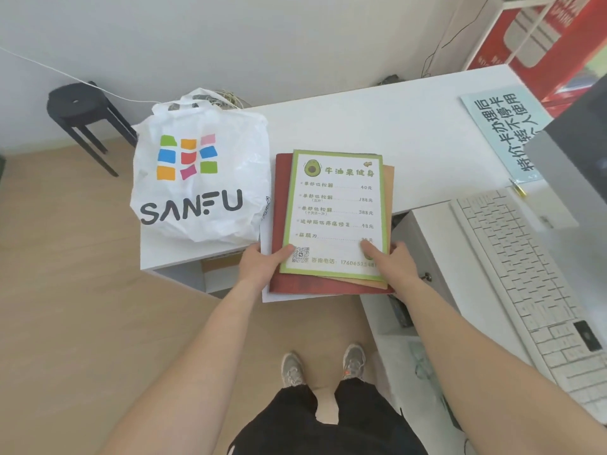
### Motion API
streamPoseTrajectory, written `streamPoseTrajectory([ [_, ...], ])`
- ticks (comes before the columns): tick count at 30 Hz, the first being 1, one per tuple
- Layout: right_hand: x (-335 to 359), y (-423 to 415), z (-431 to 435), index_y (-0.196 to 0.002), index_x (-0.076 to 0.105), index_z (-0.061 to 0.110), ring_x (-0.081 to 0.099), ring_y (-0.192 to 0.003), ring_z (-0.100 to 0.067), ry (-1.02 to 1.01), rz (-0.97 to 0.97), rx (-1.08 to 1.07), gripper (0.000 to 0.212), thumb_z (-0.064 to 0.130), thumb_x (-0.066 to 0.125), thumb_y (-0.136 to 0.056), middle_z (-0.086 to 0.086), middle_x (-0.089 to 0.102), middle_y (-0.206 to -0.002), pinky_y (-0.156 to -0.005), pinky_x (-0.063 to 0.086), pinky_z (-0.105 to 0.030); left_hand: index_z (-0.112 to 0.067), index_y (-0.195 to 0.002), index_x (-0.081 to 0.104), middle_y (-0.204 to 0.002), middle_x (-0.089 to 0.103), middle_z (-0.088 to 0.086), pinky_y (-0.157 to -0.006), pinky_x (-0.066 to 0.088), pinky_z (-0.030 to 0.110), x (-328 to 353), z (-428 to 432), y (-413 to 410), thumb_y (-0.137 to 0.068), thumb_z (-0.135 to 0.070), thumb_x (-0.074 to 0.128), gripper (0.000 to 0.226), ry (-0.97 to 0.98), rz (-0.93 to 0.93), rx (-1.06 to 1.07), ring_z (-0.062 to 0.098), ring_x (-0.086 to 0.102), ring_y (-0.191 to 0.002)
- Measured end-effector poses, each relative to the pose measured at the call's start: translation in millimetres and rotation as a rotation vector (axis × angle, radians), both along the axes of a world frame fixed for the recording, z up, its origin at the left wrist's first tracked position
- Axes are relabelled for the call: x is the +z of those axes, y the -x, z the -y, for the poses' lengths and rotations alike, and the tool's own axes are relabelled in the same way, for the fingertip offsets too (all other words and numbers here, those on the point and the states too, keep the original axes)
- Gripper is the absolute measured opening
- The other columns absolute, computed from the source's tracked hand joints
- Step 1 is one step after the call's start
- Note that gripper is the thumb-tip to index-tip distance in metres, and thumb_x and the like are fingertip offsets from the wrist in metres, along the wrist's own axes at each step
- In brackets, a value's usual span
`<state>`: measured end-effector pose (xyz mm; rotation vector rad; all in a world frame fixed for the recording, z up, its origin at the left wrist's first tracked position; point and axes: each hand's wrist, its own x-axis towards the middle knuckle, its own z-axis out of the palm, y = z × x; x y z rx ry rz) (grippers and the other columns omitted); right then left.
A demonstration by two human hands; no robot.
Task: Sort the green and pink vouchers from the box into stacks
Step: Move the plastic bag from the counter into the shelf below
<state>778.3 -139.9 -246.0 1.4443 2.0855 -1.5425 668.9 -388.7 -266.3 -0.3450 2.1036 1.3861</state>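
Because the stack [331, 287] is held only along its near edge, and that edge hangs off the counter [361, 126], the loose sheets could fan apart or spill to the floor if either grip slackens. The sheets sit askew, so pulling the top one free may drag those beneath it.

The left hand [262, 262] clamps the near left corner, thumb on top and the other fingers hidden underneath. The right hand [394, 262] clamps the near right corner the same way.

Between the two thumbs lies the green sheet [335, 211], topmost. It is white with a green border, an avocado logo, printed price lines and a QR code just beside the left thumb. Under it show a tan sheet [388, 192], a red sheet [282, 192] and a white sheet [266, 290]. No pink sheet or box is visible.

A white bag [197, 178] sits beyond the left fingers, just beside the stack.
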Motion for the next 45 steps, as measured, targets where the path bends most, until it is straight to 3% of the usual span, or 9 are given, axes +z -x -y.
streamPoseTrajectory([
  [7, 1.6, -51.3, 21.9, -0.127, 0.046, 0.013, 0.066, -0.099, -0.018, 0.028, -0.072, -0.093, 0.076, 0.051, 0.084, -0.073, 0.002, 0.064, -0.114, -0.088, 0.057, -0.044, -0.015, -0.1, 0.072, -0.096, 0.078, -0.001, -0.082, 0.061, 0.043, 6.6, 18.8, -44.3, -0.073, -0.044, 0.087, 0.043, 0.037, -0.048, -0.037, 0.019, 0.074, -0.086],
  [12, -4.7, -116.8, 36.0, -0.12, 0.052, 0.012, 0.07, -0.095, -0.018, 0.087, -0.095, -0.055, 0.073, 0.046, 0.09, -0.068, 0.0, 0.069, -0.111, -0.082, 0.059, -0.041, -0.018, -0.111, 0.069, -0.104, 0.076, -0.005, -0.086, 0.059, 0.041, 7.5, 47.3, -111.1, -0.059, -0.063, 0.087, 0.071, 0.092, -0.055, -0.069, 0.017, 0.072, -0.095],
  [17, 1.2, -184.7, 46.4, -0.121, 0.049, 0.013, 0.069, -0.098, -0.02, 0.081, -0.154, -0.033, 0.074, 0.044, 0.09, -0.068, 0.001, 0.066, -0.111, -0.087, 0.058, -0.048, -0.013, -0.103, 0.067, -0.095, 0.075, -0.001, -0.06, 0.053, 0.023, 25.6, 57.0, -197.6, -0.079, -0.036, 0.086, 0.038, 0.057, -0.088, -0.001, 0.013, 0.072, -0.08],
  [27, -11.8, -254.3, 64.2, -0.119, 0.049, 0.011, 0.069, -0.094, -0.019, 0.06, -0.13, 0.037, 0.072, 0.042, 0.09, -0.069, 0.001, 0.067, -0.109, -0.085, 0.058, -0.047, -0.014, -0.115, 0.069, -0.1, 0.078, -0.001, -0.081, 0.062, 0.043, 2.8, 80.3, -289.1, -0.077, -0.039, 0.087, 0.049, 0.022, 0.028, 0.073, 0.018, 0.076, -0.087],
  [32, -45.4, -222.2, 63.2, -0.121, 0.049, 0.01, 0.068, -0.095, -0.019, 0.021, -0.122, 0.079, 0.076, 0.047, 0.089, -0.069, 0.0, 0.066, -0.11, -0.084, 0.058, -0.045, -0.015, -0.119, 0.068, -0.108, 0.077, -0.002, -0.086, 0.061, 0.041, -36.7, 78.9, -261.9, -0.073, -0.051, 0.087, 0.062, 0.031, 0.044, 0.09, 0.018, 0.075, -0.094],
  [36, -98.9, -165.5, 55.7, -0.123, 0.05, 0.01, 0.068, -0.098, -0.021, -0.004, -0.156, 0.087, 0.075, 0.046, 0.088, -0.07, 0.0, 0.066, -0.111, -0.087, 0.057, -0.046, -0.014, -0.105, 0.071, -0.093, 0.078, -0.004, -0.064, 0.059, 0.023, -87.6, 67.0, -209.0, -0.083, -0.029, 0.083, 0.029, 0.032, -0.001, 0.096, 0.009, 0.075, -0.077],
  [40, -165.7, -85.9, 40.9, -0.114, 0.057, 0.011, 0.069, -0.092, -0.018, -0.049, -0.218, 0.104, 0.07, 0.052, 0.087, -0.067, 0.002, 0.07, -0.105, -0.081, 0.058, -0.04, -0.013, -0.108, 0.073, -0.097, 0.078, 0.0, -0.082, 0.062, 0.043, -156.7, 51.2, -130.3, -0.072, -0.047, 0.087, 0.051, 0.065, -0.123, 0.097, 0.02, 0.075, -0.087],
  [43, -213.2, -24.7, 27.1, -0.097, 0.067, 0.016, 0.071, -0.084, -0.016, -0.084, -0.271, 0.124, 0.05, 0.052, 0.086, -0.068, 0.004, 0.073, -0.094, -0.076, 0.059, -0.037, -0.01, -0.111, 0.072, -0.101, 0.076, 0.001, -0.086, 0.06, 0.045, -206.8, 36.4, -69.4, -0.068, -0.056, 0.085, 0.064, 0.096, -0.193, 0.105, 0.024, 0.073, -0.092],
  [45, -243.9, 12.2, 16.3, -0.094, 0.07, 0.016, 0.072, -0.082, -0.017, -0.117, -0.298, 0.126, 0.052, 0.056, 0.086, -0.065, 0.004, 0.075, -0.09, -0.077, 0.061, -0.039, -0.004, -0.114, 0.067, -0.107, 0.074, 0.007, -0.087, 0.059, 0.047, -237.7, 26.3, -31.7, -0.061, -0.068, 0.083, 0.084, 0.114, -0.226, 0.099, 0.028, 0.071, -0.096],
])
